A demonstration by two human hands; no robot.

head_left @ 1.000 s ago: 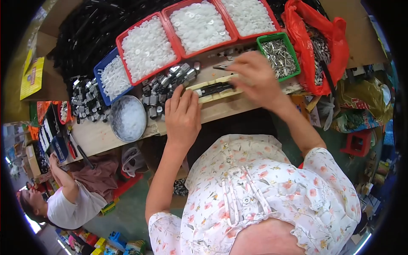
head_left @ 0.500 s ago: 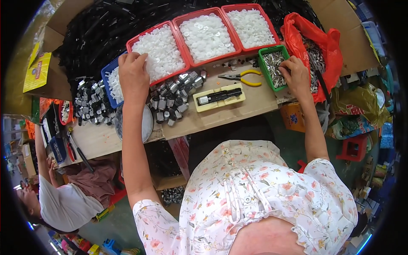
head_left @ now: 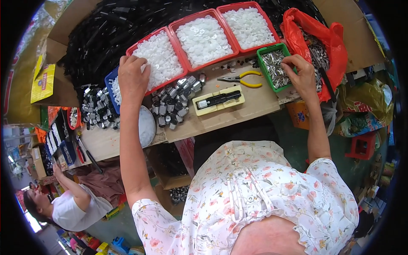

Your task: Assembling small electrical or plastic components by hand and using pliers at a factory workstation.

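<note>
**Hands in two trays**

Left hand (head_left: pixel 132 78) rests fingers curled over white parts at the red tray (head_left: pixel 158 59). Right hand (head_left: pixel 300 74) pinches metal pieces in the green tray (head_left: pixel 274 68). A red bag (head_left: pixel 312 32) lies beside; a yellow package (head_left: pixel 42 83) far left on the tabletop (head_left: pixel 250 104).

Head-worn fisheye, steeply down over workbench (head_left: pixel 238 114)

White short-sleeved blouse (head_left: pixel 255 191), pink florals
</note>
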